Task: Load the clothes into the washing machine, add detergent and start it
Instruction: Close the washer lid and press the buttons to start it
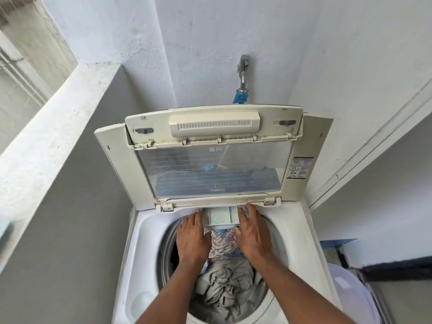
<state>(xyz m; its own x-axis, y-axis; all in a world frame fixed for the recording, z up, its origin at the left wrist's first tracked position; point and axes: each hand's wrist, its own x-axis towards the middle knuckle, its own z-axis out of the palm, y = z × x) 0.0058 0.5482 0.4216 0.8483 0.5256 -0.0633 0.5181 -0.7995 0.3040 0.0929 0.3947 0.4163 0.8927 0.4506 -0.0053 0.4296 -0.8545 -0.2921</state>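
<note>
The left hand lies flat with straight fingers against the left side of the detergent drawer, and the right hand does the same on the right, fingertips reaching the drawer's far corner. Flanking it this way probably keeps the drawer square as it slides. The drawer juts out over the drum at the back rim of the washing machine. Below lie the clothes, already loaded. The lid stands folded upright, giving both arms room.
</note>
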